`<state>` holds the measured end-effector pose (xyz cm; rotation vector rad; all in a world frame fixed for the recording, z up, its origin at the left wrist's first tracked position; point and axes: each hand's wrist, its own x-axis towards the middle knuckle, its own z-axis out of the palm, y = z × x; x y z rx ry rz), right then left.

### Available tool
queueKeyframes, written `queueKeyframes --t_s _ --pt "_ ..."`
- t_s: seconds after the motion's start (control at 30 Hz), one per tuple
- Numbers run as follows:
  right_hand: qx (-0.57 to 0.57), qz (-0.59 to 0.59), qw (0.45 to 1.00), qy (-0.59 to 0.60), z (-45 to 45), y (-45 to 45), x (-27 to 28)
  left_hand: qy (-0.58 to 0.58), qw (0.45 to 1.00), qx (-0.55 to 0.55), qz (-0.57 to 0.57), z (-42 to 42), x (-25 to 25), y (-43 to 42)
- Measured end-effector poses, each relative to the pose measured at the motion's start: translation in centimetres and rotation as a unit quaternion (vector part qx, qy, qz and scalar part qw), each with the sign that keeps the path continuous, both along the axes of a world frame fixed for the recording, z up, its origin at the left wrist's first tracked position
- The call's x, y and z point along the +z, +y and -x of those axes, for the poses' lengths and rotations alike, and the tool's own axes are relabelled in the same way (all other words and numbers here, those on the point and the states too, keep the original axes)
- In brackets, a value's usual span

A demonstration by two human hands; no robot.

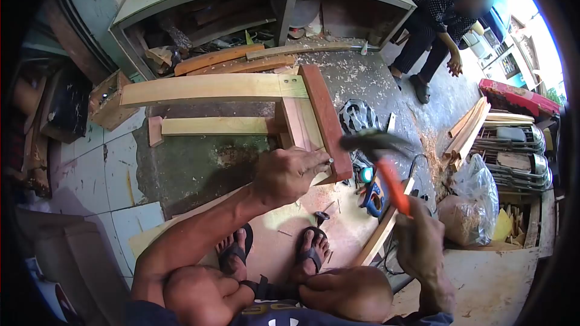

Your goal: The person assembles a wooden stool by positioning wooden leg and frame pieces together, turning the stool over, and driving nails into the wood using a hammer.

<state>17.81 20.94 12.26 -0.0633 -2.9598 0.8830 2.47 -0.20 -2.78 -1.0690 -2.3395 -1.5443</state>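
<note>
Slanting upward, the blurred hammer [393, 184] seemingly faces left.

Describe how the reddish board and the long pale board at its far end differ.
The reddish board is darker than the pale board. The reddish board runs down the view; the pale board runs across. The left hand holds a nail at the reddish board's near end, away from the pale board. Both are wooden.
</note>
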Motion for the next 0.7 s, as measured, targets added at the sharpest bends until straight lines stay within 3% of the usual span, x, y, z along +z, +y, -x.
queueKeyframes --t_s 0.1,0.13,0.17,0.3,0.37,0.43,0.47,0.5,0.53,0.6,0.63,0.67,0.7 --pt "-0.081 0.235 0.963 0.105 -2.8 1.5 -2.0 0.006 1.0 -0.003 -0.027 -0.4 -0.3 0.2" --pt "-0.004 0.06 0.998 0.012 -1.5 1.2 -1.8 0.016 0.999 -0.016 -0.045 0.0 0.1 0.1" --pt "0.073 -0.123 0.986 -0.08 -0.7 0.8 -1.5 0.02 0.999 -0.013 -0.048 -0.1 0.4 0.1" --pt "0.0 0.019 0.997 -0.071 -0.7 0.3 -0.7 -0.008 1.0 -0.01 0.008 0.1 0.6 -0.6" --pt "-0.002 0.028 0.999 -0.023 -0.9 0.0 -0.4 -0.053 0.995 -0.051 0.063 -0.3 0.8 -1.6" --pt "-0.013 0.005 0.999 -0.036 -0.3 -0.2 1.8 0.01 0.998 -0.045 0.052 -1.5 1.3 -4.0" --pt "0.003 -0.046 0.998 0.051 -1.5 1.5 1.7 0.01 0.982 0.012 0.186 -2.7 1.9 -5.3" --pt "-0.127 0.17 0.968 0.131 -2.0 1.8 2.1 0.006 0.945 0.068 0.319 -3.3 2.6 -6.3" --pt "-0.108 0.306 0.931 0.164 -2.5 2.5 2.6 -0.12 0.915 0.037 0.384 -3.5 3.2 -6.6" --pt "-0.052 0.567 0.791 0.225 -3.4 4.0 3.7 -0.179 0.894 0.001 0.41 -2.6 3.9 -6.1" --pt "-0.026 0.446 0.876 0.183 -2.8 2.9 1.5 -0.22 0.875 -0.036 0.429 -2.3 4.0 -5.9" --pt "0.006 0.311 0.938 0.153 -2.1 1.7 -0.7 -0.187 0.899 -0.039 0.394 -2.2 3.8 -6.0" --pt "-0.026 0.14 0.989 0.047 -1.4 0.8 -1.3 -0.186 0.901 -0.034 0.39 -2.2 3.8 -5.9"
